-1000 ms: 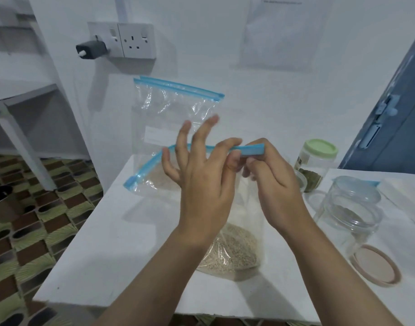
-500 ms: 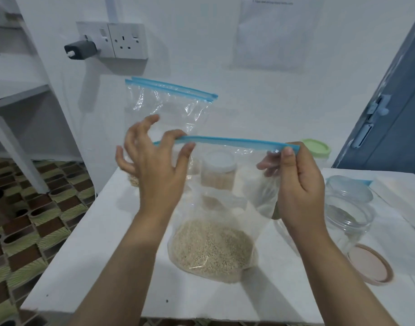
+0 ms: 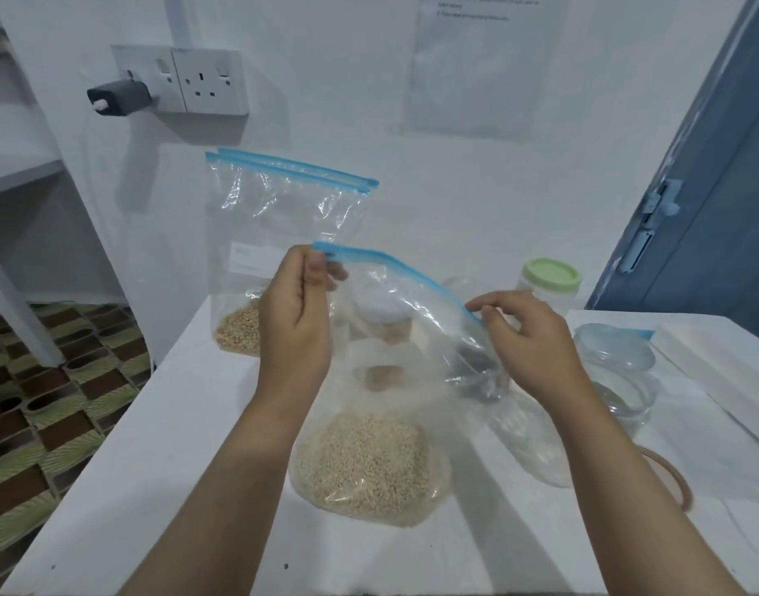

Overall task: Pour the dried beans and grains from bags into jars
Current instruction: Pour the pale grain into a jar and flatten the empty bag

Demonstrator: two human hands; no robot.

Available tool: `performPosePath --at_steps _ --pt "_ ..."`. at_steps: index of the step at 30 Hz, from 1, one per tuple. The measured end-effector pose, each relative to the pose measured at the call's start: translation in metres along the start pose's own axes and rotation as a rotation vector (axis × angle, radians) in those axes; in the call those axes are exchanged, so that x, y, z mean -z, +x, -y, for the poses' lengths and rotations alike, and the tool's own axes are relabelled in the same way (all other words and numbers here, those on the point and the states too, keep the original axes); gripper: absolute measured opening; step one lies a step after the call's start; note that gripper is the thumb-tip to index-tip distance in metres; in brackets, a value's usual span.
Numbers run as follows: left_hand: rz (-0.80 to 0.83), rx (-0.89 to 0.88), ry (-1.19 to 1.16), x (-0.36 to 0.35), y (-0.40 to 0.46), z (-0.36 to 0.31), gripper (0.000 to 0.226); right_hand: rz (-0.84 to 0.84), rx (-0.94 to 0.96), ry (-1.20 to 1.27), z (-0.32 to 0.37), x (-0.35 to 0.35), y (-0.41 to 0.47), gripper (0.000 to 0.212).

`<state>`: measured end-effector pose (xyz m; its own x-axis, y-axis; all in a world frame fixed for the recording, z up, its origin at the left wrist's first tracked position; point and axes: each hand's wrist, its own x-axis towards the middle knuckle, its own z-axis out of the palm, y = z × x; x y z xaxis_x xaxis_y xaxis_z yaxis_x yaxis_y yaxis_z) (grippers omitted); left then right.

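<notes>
A clear zip bag of pale grain (image 3: 371, 462) rests on the white table (image 3: 154, 445), its blue zip strip held up in front of me. My left hand (image 3: 298, 324) pinches the strip's left end. My right hand (image 3: 526, 342) pinches its right end, which sits lower. A second blue-zip bag with tan beans (image 3: 261, 251) leans on the wall behind. An open clear glass jar (image 3: 618, 376) stands to the right of my right hand. A small jar with a white lid (image 3: 384, 333) shows through the held bag.
A green-lidded jar (image 3: 549, 281) stands at the back right. A round brown lid (image 3: 670, 479) lies at the table's right, near a white slab (image 3: 721, 372). A wall socket with a grey plug (image 3: 124, 96) is above left. A blue door (image 3: 713, 187) is at right.
My left hand has closed onto the zip strip's left end. The strip has tilted, with my right hand dropping lower. Earlier still, both hands worked close together at the strip's right end.
</notes>
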<state>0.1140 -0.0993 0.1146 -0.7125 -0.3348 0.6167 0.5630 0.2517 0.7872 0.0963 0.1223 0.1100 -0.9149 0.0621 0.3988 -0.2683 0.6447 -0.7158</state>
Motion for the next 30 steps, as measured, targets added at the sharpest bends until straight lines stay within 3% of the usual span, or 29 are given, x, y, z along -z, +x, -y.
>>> performPosePath --at_steps 3,6,10,19,24,30 --pt "0.09 -0.127 0.071 -0.009 0.002 -0.013 0.026 -0.014 0.199 -0.052 0.025 0.006 0.004 0.021" --pt "0.15 -0.274 0.242 -0.013 0.001 -0.02 0.029 -0.073 0.425 0.05 0.064 -0.001 -0.003 0.024" --pt "0.063 -0.341 0.443 -0.013 0.001 -0.027 0.02 -0.089 0.585 0.152 0.095 -0.013 -0.007 0.014" --pt "-0.037 -0.231 0.375 -0.01 -0.004 -0.025 0.014 -0.045 0.402 0.337 0.095 -0.025 -0.006 0.011" --pt "-0.242 -0.139 0.283 0.014 0.019 -0.006 0.016 -0.205 0.432 0.109 0.069 -0.023 0.001 0.013" --pt "-0.341 -0.014 0.162 0.043 0.042 0.022 0.022 -0.386 0.378 -0.1 0.024 0.002 0.008 0.015"
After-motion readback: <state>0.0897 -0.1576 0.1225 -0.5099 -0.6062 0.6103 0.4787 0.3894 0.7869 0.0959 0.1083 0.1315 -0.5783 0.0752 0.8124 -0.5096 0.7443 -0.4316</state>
